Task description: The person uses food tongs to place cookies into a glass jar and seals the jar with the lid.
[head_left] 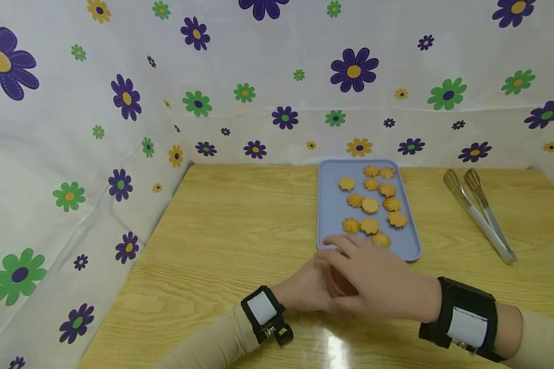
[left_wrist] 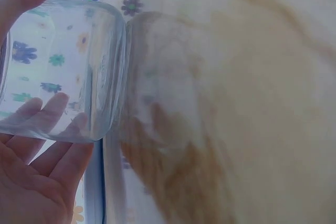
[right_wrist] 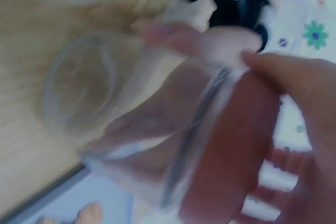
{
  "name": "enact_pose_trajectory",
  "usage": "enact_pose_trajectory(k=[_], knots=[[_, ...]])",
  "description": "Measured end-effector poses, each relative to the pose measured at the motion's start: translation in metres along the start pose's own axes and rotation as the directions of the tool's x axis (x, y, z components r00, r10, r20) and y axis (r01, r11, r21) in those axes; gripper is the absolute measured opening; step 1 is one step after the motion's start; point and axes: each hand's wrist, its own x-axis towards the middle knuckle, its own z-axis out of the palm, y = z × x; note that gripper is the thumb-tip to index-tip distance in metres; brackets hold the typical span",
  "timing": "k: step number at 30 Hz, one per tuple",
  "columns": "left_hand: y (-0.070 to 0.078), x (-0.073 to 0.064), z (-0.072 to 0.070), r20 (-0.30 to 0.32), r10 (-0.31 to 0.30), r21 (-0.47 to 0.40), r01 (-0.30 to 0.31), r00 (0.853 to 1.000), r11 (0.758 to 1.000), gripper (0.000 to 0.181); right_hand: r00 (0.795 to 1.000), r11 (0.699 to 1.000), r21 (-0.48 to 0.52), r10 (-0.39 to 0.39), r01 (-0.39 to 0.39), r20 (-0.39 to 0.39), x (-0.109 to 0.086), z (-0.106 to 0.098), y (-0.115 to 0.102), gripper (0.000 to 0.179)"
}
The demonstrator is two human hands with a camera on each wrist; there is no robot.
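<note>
Head view: The left hand [head_left: 302, 289] and right hand [head_left: 383, 279] meet over the bench [head_left: 240, 215], beside the near edge of a light-blue tray [head_left: 330, 205] of cookies [head_left: 370, 205]. A sliver of reddish-brown lid [head_left: 341, 285] shows between them.

Left wrist view: The left grip grasps a clear glass jar [left_wrist: 68, 51], thumb on one side, fingers opposite. The jar's base, hidden in the head view, shows here. Hold firmly enough to prevent rotation; smooth glass may slip.

Right wrist view: The right grip grasps the lid at the jar's mouth. This view alone shows lid and rim together; blur conceals whether the lid is seated. Turn the lid square to the rim, clear of the tray.
</note>
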Motion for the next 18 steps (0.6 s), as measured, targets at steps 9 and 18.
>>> enact_pose_trajectory(k=[9,18], knots=[[0.001,-0.001,-0.001,0.004,-0.097,-0.131,0.096,0.995,0.987,0.096,0.966,0.966,-0.101,0.246,-0.238,0.073,0.000,-0.001,0.004,0.076],[0.003,-0.003,0.000,0.005,-0.158,-0.139,0.158,0.987,0.978,0.082,0.988,0.998,-0.038,0.047,-0.042,0.147,0.000,-0.014,0.010,0.067]])
